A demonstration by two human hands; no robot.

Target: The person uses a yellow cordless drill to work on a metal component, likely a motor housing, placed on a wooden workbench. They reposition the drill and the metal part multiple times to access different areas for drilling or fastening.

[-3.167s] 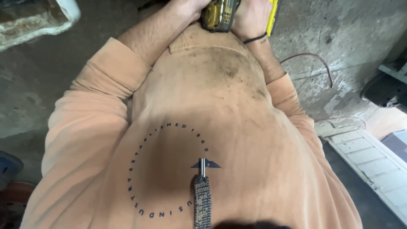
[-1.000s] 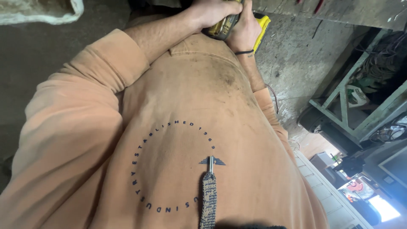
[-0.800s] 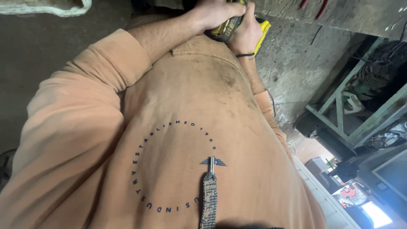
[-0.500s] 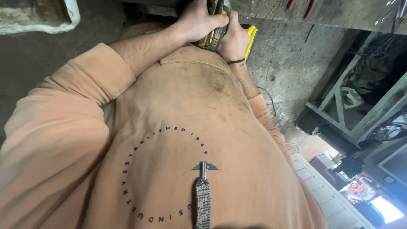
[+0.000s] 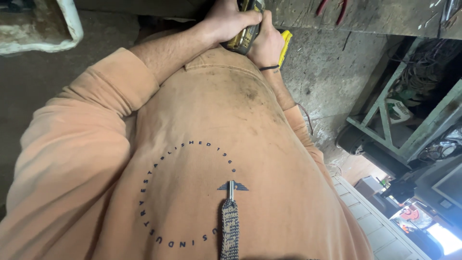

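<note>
Head view: looking straight down an orange sweatshirt (image 5: 202,159), soiled dark near the hem, woven lanyard (image 5: 230,231) hanging at its centre.

Holding a yellow-and-black power tool (image 5: 245,29) just above the sweatshirt hem, at the top edge of the frame, pressed up against the edge of the worn surface (image 5: 375,17).

Left hand (image 5: 226,21) wrapping over the tool body from the sweatshirt's left side, grip closed on it, sleeve pushed up the forearm.

Right hand (image 5: 267,45) clamping the tool from below, grip closed on it too, dark band at the wrist; yellow tool edge showing just beyond the knuckles.

Red-handled pliers (image 5: 332,8) lying on the surface, right of the tool.

White tub (image 5: 41,29) sitting well left of the tool. Green metal frame (image 5: 404,125) standing well right of the sweatshirt.
</note>
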